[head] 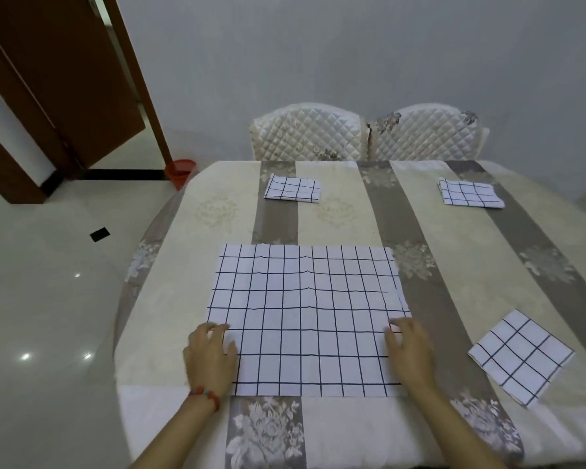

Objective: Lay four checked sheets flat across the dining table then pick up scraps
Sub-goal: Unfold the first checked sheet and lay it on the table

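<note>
— Where is the sheet now?

— The big sheet lies spread flat on the desk, right in front of me. My left hand rests on its near left edge, fingers bent a little and lying on the cloth, holding nothing. My right hand rests on its near right edge, fingers spread and flat on the cloth.

— So neither grip pinches anything?

— No, both are loose and pressing down. A red bracelet sits on my left wrist.

— And the other sheets?

— Three folded ones. One lies beyond the big sheet, toward the far left. A second lies beyond it to the far right. The third lies to the right of the big sheet, turned at an angle, well apart from my right hand.

— Anything past the desk?

— Two quilted chairs stand behind it, touching its far edge. A red bucket stands on the floor by its far left corner, below a brown door.
</note>
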{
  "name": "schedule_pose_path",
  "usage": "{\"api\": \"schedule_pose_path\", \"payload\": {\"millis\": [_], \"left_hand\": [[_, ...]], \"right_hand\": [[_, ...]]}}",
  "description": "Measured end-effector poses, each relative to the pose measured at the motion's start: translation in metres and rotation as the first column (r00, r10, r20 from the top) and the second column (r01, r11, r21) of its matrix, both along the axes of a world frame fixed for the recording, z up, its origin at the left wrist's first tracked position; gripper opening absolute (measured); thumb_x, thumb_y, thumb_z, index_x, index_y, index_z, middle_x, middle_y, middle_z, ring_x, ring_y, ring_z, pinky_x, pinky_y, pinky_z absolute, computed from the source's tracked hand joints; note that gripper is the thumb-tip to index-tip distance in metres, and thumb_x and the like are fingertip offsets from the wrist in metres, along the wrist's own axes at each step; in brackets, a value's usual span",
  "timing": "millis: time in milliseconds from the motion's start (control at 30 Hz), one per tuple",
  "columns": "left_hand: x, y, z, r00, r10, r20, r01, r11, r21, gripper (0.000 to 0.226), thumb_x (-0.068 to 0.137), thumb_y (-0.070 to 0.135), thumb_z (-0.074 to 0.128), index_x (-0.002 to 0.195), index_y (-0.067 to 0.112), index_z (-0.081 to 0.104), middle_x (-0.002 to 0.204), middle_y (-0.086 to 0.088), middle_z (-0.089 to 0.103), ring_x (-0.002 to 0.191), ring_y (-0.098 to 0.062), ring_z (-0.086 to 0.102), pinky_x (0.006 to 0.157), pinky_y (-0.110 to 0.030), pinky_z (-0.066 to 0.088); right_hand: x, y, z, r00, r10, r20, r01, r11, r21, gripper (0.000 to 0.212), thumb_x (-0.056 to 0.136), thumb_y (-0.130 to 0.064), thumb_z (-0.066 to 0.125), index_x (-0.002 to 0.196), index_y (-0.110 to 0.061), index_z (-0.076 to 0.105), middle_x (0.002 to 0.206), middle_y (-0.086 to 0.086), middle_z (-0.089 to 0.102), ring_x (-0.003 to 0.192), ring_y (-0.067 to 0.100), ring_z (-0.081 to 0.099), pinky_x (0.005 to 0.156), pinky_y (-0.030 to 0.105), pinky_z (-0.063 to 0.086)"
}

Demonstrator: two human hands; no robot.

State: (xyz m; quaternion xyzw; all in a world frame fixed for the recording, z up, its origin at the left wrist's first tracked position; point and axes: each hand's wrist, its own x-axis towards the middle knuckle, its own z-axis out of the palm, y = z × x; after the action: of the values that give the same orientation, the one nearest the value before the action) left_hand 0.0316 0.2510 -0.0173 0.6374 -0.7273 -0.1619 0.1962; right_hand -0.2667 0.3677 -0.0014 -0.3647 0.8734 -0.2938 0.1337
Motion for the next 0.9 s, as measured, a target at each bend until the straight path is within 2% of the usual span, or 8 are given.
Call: {"api": "schedule_pose_path", "payload": {"millis": [167, 300, 400, 500, 667, 767, 833, 900], "left_hand": [[-0.091, -0.032, -0.008, 0.918, -0.384, 0.093, 0.391, 0.918, -0.067, 0.032, 0.068, 0.007, 0.065, 0.098, 0.017, 0.065, 0.113, -0.01, 0.067, 0.105, -0.031, 0.063, 0.081, -0.045, 0.052], [-0.126, -0.053, -0.034, 0.846, -0.469, 0.254, 0.448, 0.883, 0.137, 0.046, 0.098, 0.034, 0.017, 0.143, 0.026, 0.021, 0.156, 0.006, 0.009, 0.145, -0.021, 0.003, 0.117, -0.044, 0.0], [-0.115, -0.057, -0.065, 0.853, -0.406, 0.327, 0.403, 0.911, 0.08, 0.068, 0.082, 0.059, -0.015, 0.142, 0.032, 0.0, 0.151, 0.01, -0.005, 0.145, -0.022, 0.003, 0.113, -0.038, -0.016], [-0.108, -0.057, -0.072, 0.868, -0.332, 0.37, 0.318, 0.943, 0.098, 0.065, 0.089, 0.062, 0.007, 0.142, 0.028, 0.022, 0.149, -0.001, 0.032, 0.14, -0.026, 0.021, 0.111, -0.041, -0.004], [-0.106, -0.056, -0.073, 0.889, -0.286, 0.357, 0.271, 0.958, 0.094, 0.065, 0.089, 0.063, 0.012, 0.143, 0.027, 0.022, 0.15, -0.002, 0.026, 0.143, -0.017, -0.017, 0.111, -0.044, -0.002], [-0.107, -0.055, -0.078, 0.895, -0.26, 0.363, 0.254, 0.965, 0.065, 0.065, 0.089, 0.062, 0.012, 0.143, 0.026, 0.022, 0.15, -0.003, 0.028, 0.142, -0.017, -0.019, 0.111, -0.046, 0.0], [-0.107, -0.055, -0.08, 0.894, -0.258, 0.366, 0.259, 0.965, 0.046, 0.064, 0.089, 0.062, 0.011, 0.143, 0.027, 0.021, 0.15, -0.004, 0.03, 0.143, -0.018, -0.018, 0.111, -0.047, 0.001], [-0.106, -0.056, -0.081, 0.894, -0.255, 0.368, 0.263, 0.964, 0.03, 0.065, 0.089, 0.063, 0.011, 0.143, 0.028, 0.021, 0.15, -0.004, 0.028, 0.143, -0.019, -0.018, 0.111, -0.047, 0.0]], "right_hand": [[0.033, -0.071, -0.021, 0.949, 0.303, -0.09, -0.295, 0.951, 0.093, 0.058, 0.087, -0.047, 0.021, 0.136, -0.022, 0.042, 0.15, 0.001, 0.033, 0.141, 0.019, 0.023, 0.114, 0.035, 0.014], [0.034, -0.096, -0.058, 0.9, 0.407, -0.156, -0.373, 0.904, 0.21, 0.079, 0.078, -0.067, -0.003, 0.146, -0.031, 0.013, 0.156, -0.008, 0.0, 0.145, 0.014, -0.002, 0.115, 0.033, -0.011], [0.03, -0.096, -0.077, 0.897, 0.382, -0.222, -0.332, 0.915, 0.23, 0.084, 0.075, -0.071, -0.012, 0.146, -0.03, 0.006, 0.154, -0.009, -0.006, 0.142, 0.008, -0.01, 0.106, 0.025, -0.027], [0.021, -0.093, -0.077, 0.909, 0.355, -0.22, -0.296, 0.919, 0.26, 0.081, 0.076, -0.07, -0.011, 0.146, -0.032, 0.003, 0.157, -0.007, -0.004, 0.14, 0.006, -0.013, 0.108, 0.026, -0.025], [0.017, -0.105, -0.067, 0.948, 0.205, -0.245, -0.145, 0.96, 0.24, 0.075, 0.083, -0.062, 0.002, 0.147, -0.024, 0.012, 0.158, 0.001, 0.005, 0.145, 0.02, -0.004, 0.113, 0.038, -0.017], [0.038, -0.136, -0.068, 0.699, 0.62, -0.357, -0.573, 0.784, 0.238, 0.058, 0.095, -0.05, 0.008, 0.143, -0.024, 0.024, 0.153, 0.001, 0.026, 0.142, 0.016, 0.006, 0.113, 0.04, 0.002], [0.031, -0.155, -0.072, 0.549, 0.778, -0.304, -0.721, 0.626, 0.297, 0.068, 0.089, -0.056, -0.005, 0.145, -0.027, 0.021, 0.155, -0.003, 0.019, 0.143, 0.01, -0.003, 0.113, 0.042, 0.004], [-0.007, -0.168, -0.075, 0.72, 0.652, -0.237, -0.581, 0.753, 0.309, 0.079, 0.082, -0.065, -0.014, 0.146, -0.028, 0.015, 0.157, -0.005, 0.008, 0.145, 0.011, -0.003, 0.118, 0.044, 0.001]]}}
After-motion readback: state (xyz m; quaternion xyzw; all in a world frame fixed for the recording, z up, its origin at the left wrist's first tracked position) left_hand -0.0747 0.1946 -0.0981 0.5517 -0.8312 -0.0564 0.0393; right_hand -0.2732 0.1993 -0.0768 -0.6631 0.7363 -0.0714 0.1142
